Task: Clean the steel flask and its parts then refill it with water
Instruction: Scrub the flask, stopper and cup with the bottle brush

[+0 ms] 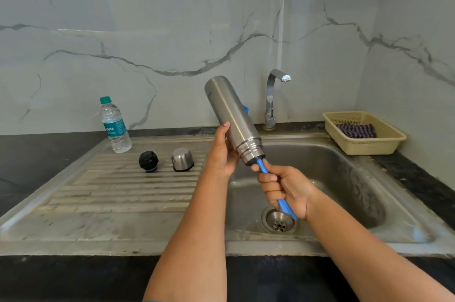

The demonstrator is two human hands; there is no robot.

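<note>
Stage: mid-clean, by my reading. Inside scrub under way; rinsing, the two loose parts and the refill look still to do.

Landmark: sink basin [344, 178].

1. Right hand [283, 188], over the basin: fist wrapped round blue brush handle [263, 168], whose head is hidden inside the flask.
2. Left hand [221, 154], at the basin's left edge: fingers curled round steel flask [231, 114], held tilted, mouth down toward the basin. Contents not visible.
3. Black stopper [148, 161] and steel cup lid [182, 159], left of the basin on the drainboard, apart.
4. Water bottle [115, 127], further left, capped, seemingly mostly full.
5. Tap [272, 97], behind the basin: no flow.
6. Cream basket [384, 146], right of the basin: holds striped cloth [357, 130].
</note>
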